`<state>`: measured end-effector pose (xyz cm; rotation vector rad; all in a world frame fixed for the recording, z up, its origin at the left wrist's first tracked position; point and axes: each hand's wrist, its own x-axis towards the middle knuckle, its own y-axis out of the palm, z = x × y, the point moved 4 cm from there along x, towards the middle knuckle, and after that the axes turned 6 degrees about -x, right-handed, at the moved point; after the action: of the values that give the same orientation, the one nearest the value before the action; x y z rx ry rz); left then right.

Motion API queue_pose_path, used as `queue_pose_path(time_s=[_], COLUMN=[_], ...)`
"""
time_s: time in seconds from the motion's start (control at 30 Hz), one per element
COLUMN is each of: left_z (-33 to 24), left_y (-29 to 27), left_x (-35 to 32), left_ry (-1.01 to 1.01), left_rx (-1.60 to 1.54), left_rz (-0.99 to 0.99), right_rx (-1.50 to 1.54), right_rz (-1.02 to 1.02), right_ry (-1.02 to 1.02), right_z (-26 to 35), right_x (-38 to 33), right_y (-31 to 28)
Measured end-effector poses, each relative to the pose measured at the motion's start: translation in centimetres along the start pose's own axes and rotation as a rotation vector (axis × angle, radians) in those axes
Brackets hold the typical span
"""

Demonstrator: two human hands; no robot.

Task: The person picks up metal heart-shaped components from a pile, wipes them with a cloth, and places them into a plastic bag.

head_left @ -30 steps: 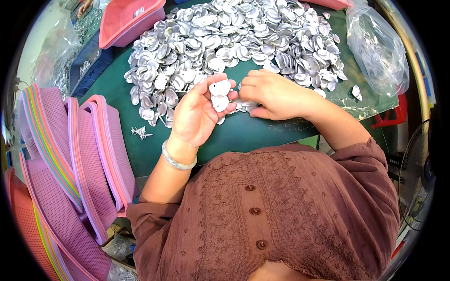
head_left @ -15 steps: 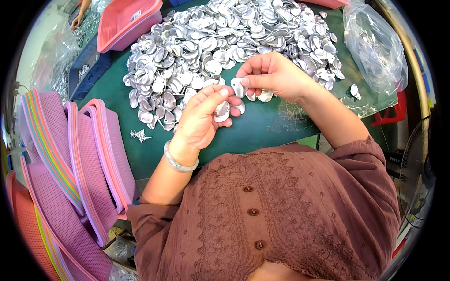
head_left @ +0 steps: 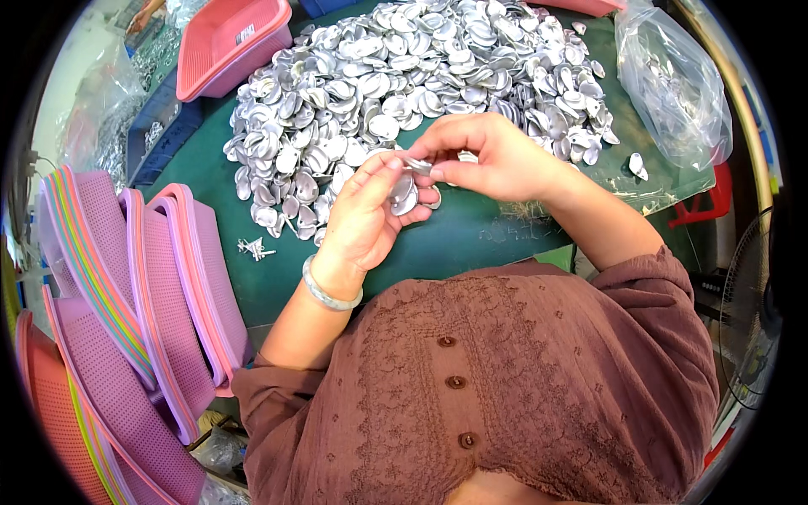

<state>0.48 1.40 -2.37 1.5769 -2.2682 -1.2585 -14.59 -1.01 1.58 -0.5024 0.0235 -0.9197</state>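
Note:
My left hand [head_left: 366, 206] is turned palm up, its fingers curled around silver spoon-bowl-shaped metal pieces [head_left: 404, 195]. Pinched between the thumb and fingers of my right hand [head_left: 480, 156] is another silver metal piece [head_left: 418, 166], tilted nearly edge-on and touching the fingertips of my left hand. Just beyond both hands spreads a large heap of the same oval, shiny pieces [head_left: 362, 88] on the green tabletop [head_left: 353, 261]. How many pieces lie in my left palm is partly hidden by the fingers.
Pink and purple perforated baskets [head_left: 181, 286] are stacked at the left. A pink tray [head_left: 231, 46] and a blue crate [head_left: 160, 135] stand at the far left. A clear plastic bag [head_left: 677, 93] lies at the right, near a loose piece [head_left: 637, 166]. Small metal bits [head_left: 255, 248] lie left of my wrist.
My right hand has turned the piece from face-on to nearly edge-on and brought it to my left fingertips. The view has shifted slightly.

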Motion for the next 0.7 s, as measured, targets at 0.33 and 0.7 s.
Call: queue_pose_path(time_s=[0.33, 0.7], left_z=[-0.2, -0.4], left_y=[-0.7, -1.6], left_x=[-0.1, 0.0], left_ry=[0.003, 0.005], left_rx=[-0.105, -0.108], left_rz=[-0.02, 0.042], right_rx=[-0.544, -0.845], right_rz=[-0.077, 0.112], right_ry=[-0.125, -0.168], right_z=[-0.7, -1.1], right_x=[-0.4, -1.0], right_y=[-1.0, -0.3])
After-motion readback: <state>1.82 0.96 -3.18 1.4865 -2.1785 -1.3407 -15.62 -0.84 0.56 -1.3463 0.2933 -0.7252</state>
